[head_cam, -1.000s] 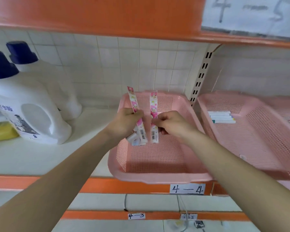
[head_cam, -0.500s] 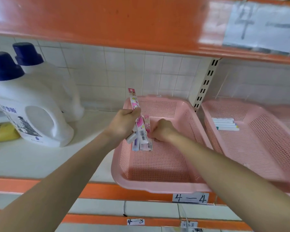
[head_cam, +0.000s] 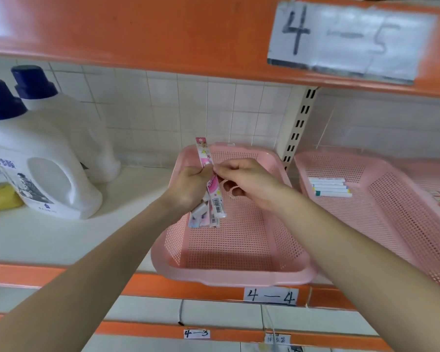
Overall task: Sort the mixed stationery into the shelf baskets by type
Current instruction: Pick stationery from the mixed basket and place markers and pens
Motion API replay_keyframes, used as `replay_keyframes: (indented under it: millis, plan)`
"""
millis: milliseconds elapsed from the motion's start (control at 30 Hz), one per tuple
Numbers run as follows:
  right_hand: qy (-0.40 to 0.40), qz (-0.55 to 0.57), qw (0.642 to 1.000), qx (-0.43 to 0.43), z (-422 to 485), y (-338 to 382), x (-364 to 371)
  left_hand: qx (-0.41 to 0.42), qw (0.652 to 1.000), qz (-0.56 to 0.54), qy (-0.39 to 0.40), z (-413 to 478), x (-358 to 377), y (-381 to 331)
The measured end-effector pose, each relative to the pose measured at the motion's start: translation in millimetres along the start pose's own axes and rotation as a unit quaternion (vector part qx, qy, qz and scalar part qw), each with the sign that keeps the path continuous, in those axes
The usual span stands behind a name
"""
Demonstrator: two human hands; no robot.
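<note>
Left hand (head_cam: pixel 188 188) grasps a bundle of pink-and-white packets (head_cam: pixel 215 199), held upright above the middle pink basket (head_cam: pixel 239 278), with the tallest end pointing to 12 o'clock. The fist covers their middles, so the count is unclear. Right hand (head_cam: pixel 249 181) sits at 3 o'clock of the bundle with fingers curled and tips at a packet edge; pinching or only touching, cannot tell. Further toward 3 o'clock a second basket (head_cam: pixel 391 199), cut off by the frame edge, holds markers (head_cam: pixel 330 186).
</note>
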State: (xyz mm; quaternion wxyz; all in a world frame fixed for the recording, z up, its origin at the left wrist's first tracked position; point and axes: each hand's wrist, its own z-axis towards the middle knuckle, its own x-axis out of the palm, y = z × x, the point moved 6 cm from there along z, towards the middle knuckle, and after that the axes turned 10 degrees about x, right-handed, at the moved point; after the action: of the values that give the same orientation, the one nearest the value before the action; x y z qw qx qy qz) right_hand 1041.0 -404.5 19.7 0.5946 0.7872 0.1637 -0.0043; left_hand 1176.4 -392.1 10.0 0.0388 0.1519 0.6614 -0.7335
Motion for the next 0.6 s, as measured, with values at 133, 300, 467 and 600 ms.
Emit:
replay_keyframes:
  millis: [133,300,467,600]
  plan:
    - [0.002,0.02,1.0,-0.006,1,0,-6,0.01,1.0,-0.01,0.0,-6,6,-2]
    - [-0.008,0.006,1.0,0.016,10,0,-7,0.003,1.0,-0.001,-0.004,-9,1,-5]
    - [-0.087,-0.009,0.992,0.095,39,-17,-21,-0.008,0.999,0.006,-0.03,-7,-20,-2]
    - [-0.117,-0.125,0.97,0.173,63,-46,-26,-0.018,0.996,-0.085,-0.009,-10,-22,-2]
